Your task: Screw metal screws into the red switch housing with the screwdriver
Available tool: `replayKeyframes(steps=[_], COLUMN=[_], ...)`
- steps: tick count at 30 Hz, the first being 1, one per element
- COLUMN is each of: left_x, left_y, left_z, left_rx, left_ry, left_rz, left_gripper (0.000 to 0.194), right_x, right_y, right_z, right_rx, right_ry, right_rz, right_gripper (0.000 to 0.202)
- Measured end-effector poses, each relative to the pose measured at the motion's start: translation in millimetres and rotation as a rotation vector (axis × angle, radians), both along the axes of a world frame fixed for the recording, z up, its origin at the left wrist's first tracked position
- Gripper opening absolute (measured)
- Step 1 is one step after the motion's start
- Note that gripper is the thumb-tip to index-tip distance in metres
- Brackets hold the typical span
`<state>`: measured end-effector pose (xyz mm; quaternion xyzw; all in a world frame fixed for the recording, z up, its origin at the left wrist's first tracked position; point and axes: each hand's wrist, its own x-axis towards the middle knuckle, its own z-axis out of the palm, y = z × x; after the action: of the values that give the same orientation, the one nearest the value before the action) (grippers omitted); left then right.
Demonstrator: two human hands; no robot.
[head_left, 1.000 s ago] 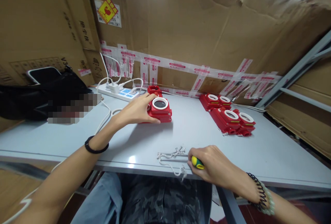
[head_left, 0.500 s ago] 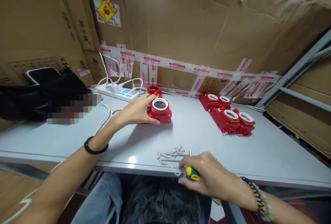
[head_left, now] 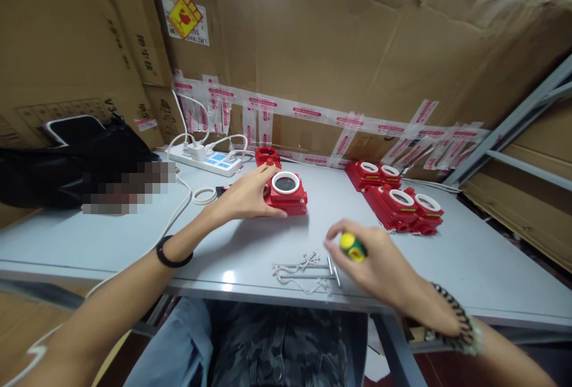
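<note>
A: From the head camera, what does the left hand [head_left: 248, 196] have?

B: Its grip is curled around the near-left side of a red switch box [head_left: 288, 195] with a white ring on top. The box sits flat on the grey worktop [head_left: 111, 238], a little left of the middle, and the fingers lie against its edge and over its back corner.

A: And the right hand [head_left: 379, 262]?

B: It is lifted above the front of the worktop, its grip closed round a screwdriver; only the yellow-and-green handle [head_left: 352, 246] shows between thumb and fingers. The shaft is too blurred to follow.

A: What lies under that hand?

B: A small heap of screws and bent wire bits [head_left: 304, 269], just left of the hand near the worktop's front edge.

A: Anything else in this view?

B: More red boxes [head_left: 400, 202] in a cluster to the right, well apart from the held one. A loose white ring [head_left: 205, 196] lies just left of the left hand, beside a white cable. Behind it a white power strip [head_left: 208, 160] stands against the taped cardboard wall [head_left: 335, 65], with a small red part [head_left: 267, 155] near it. A black bag [head_left: 67, 166] rests at far left.
</note>
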<state>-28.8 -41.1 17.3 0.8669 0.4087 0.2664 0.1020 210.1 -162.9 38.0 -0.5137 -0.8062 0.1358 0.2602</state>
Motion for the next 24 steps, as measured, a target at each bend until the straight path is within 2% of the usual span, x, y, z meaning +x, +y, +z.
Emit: replayKeyframes(steps=[3, 4, 7, 10, 13, 16, 20, 24], left_x=[10.4, 12.7, 14.4, 12.9, 14.7, 20.6, 26.9, 28.1], left_y=[-1.7, -2.6, -4.4, -4.2, -3.2, -3.0, -4.0, -5.0], left_z=[-8.1, -9.2, -7.7, -6.1, -11.0, -20.0, -27.4, -28.2], left_rx=[-0.039, -0.049, -0.063, -0.108, -0.164, -0.163, -0.142, -0.149], left_ry=[-0.013, -0.022, -0.105, -0.184, -0.149, -0.077, -0.039, -0.038], left_rz=[-0.062, -0.083, -0.139, -0.177, -0.185, -0.170, -0.154, -0.153], left_gripper=[0.071, 0.069, 0.068, 0.066, 0.064, 0.064, 0.066, 0.066], right_x=[5.4, 7.9, 16.8, 22.8, 18.5, 4.1, -13.1, -18.1], right_y=[30.5, 43.1, 78.8, 98.1, 98.1, 92.5, 91.5, 92.4], right_z=[24.6, 29.1, 31.9, 28.7, 28.0, 27.7, 21.9, 14.9], right_rx=[0.168, 0.192, 0.264, 0.364, 0.452, 0.500, 0.471, 0.448], right_ry=[0.404, 0.550, 0.806, 0.959, 1.017, 0.981, 0.885, 0.822], right_rz=[-0.091, -0.078, -0.068, -0.055, -0.017, 0.007, 0.033, 0.032], right_gripper=[0.025, 0.025, 0.020, 0.021, 0.021, 0.021, 0.021, 0.022])
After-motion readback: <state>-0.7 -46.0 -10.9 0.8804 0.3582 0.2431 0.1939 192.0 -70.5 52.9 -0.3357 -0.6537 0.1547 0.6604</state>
